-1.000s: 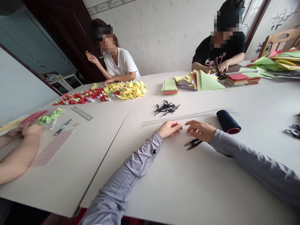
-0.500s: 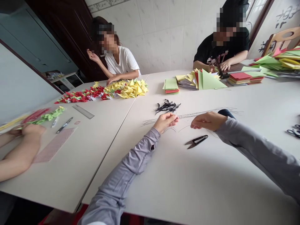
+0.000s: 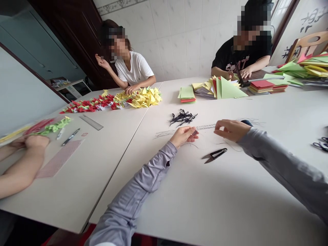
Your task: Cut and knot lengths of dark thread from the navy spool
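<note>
My left hand (image 3: 183, 136) is closed in a pinch over the table, with a thin dark thread (image 3: 191, 145) trailing below it. A small dark patch shows at its fingertips, too small to name. To its right, my right hand (image 3: 230, 130) has thumb and forefinger together, and a fine thread (image 3: 232, 145) curves beneath it. Straight dark strands (image 3: 167, 132) lie behind both hands. A dark spool (image 3: 246, 123) is partly hidden by my right hand. Black thread snips (image 3: 215, 155) rest on the table in front, and black cord loops (image 3: 183, 117) lie behind my left hand.
Folded paper pieces (image 3: 146, 97) are heaped at the far left, by a person in white. Paper stacks (image 3: 187, 94) stand near a person in black. At left are another person's arms (image 3: 23, 160), a ruler (image 3: 91, 122) and a pen (image 3: 70, 137).
My right hand has moved right and slightly up, widening the space between my hands. My left hand has turned and shifted slightly right. The far-left person's lower hand moved right over the folded pieces.
</note>
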Action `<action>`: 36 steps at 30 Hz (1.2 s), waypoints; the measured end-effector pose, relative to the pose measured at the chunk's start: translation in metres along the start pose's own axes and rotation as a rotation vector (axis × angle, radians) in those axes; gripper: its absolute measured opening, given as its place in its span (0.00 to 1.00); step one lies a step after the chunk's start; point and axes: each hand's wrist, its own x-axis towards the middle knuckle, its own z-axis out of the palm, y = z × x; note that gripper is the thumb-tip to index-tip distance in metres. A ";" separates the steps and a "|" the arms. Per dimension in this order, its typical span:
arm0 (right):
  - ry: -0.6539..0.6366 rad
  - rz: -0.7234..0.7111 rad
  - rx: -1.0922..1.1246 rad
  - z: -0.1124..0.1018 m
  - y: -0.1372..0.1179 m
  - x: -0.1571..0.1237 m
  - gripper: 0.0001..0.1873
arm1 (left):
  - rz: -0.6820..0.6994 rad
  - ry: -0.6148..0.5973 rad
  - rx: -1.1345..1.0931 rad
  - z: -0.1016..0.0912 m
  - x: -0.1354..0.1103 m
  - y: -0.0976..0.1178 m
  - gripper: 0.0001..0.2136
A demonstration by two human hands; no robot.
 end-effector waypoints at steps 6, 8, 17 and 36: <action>-0.092 0.066 0.658 0.027 -0.014 0.010 0.14 | -0.005 -0.009 0.004 0.012 -0.006 0.006 0.21; -0.118 0.095 0.807 0.038 -0.015 0.012 0.13 | -0.005 -0.001 0.004 0.015 -0.007 0.006 0.20; -0.203 0.012 0.995 0.035 -0.021 0.006 0.09 | 0.005 0.113 -0.020 0.014 -0.004 -0.002 0.16; -0.021 -0.048 0.728 0.017 -0.003 0.007 0.11 | -0.010 -0.051 -0.120 0.016 -0.004 -0.004 0.20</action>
